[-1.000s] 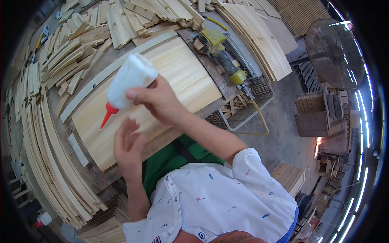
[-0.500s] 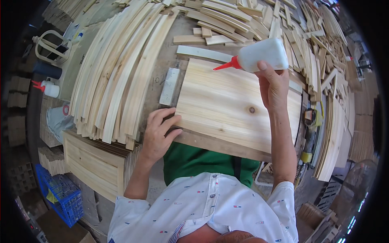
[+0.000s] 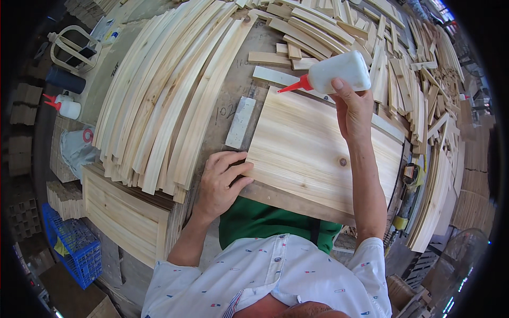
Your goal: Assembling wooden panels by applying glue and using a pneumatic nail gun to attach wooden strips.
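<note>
A white squeeze bottle (image 3: 339, 71) with a red pointed nozzle lies almost level in my right hand (image 3: 354, 106), my fingers and thumb closed around its body. Its nozzle tip points left, over the far left corner of a flat wooden panel (image 3: 307, 143). That panel is pale, with a dark knot. Beside the panel's near left corner is my left hand (image 3: 222, 183), fingers loosely bent and apart, their tips at the panel's edge. Light metal-looking strips stand along the panel's left side (image 3: 240, 122) and far side (image 3: 387, 127). Whether glue lies on the panel I cannot tell.
Long wooden slats (image 3: 164, 90) lie stacked on the left of the table. Short wood offcuts (image 3: 313, 32) are heaped at the far side and right. Framed panels (image 3: 124, 212), a blue crate (image 3: 77, 244) and another red-tipped bottle (image 3: 69, 108) are at the left. A power tool (image 3: 411, 175) sits at the right.
The whole view has shifted slightly, so the table appears farther right. Relative to the panel, my right hand has moved left, bringing the nozzle tip near the far left corner. My left hand stays at the edge.
</note>
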`<state>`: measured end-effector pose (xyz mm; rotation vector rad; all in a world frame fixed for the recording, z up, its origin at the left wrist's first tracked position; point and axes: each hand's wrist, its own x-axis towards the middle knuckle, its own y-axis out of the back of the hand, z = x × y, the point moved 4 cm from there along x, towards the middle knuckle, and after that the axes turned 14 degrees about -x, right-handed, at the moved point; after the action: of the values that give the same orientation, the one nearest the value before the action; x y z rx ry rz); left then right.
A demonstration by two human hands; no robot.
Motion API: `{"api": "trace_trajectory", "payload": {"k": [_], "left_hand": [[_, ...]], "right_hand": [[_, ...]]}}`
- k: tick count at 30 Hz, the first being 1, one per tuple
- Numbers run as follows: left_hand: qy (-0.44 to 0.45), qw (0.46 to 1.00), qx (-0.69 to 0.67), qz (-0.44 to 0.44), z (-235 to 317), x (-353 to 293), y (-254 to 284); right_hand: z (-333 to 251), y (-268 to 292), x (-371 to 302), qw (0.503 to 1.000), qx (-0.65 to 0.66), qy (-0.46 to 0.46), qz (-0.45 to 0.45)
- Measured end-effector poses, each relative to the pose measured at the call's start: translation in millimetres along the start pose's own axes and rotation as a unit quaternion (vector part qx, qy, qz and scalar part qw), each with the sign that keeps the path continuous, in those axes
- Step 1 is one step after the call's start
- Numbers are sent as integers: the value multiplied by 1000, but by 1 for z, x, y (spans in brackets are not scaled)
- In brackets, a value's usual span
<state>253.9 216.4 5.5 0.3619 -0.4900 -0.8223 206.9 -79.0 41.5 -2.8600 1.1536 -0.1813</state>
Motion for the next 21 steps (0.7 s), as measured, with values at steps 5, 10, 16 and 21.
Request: {"api": "trace_trajectory", "payload": {"k": [5,10,16,21], "left_hand": [[-3,1000,0,-1,-1,1,0],[-1,1000,-1,2,0,1,0],[-3,1000,2,2,1,2,1],[-6,1000,0,4,0,2,0]], "right_hand": [[4,-3,4,1000,-20,-10,10],[3,-7,4,1000,-19,1,10],[11,-9,8,999,-29,1,18],[14,-12,8,998,-49,13,20]]}}
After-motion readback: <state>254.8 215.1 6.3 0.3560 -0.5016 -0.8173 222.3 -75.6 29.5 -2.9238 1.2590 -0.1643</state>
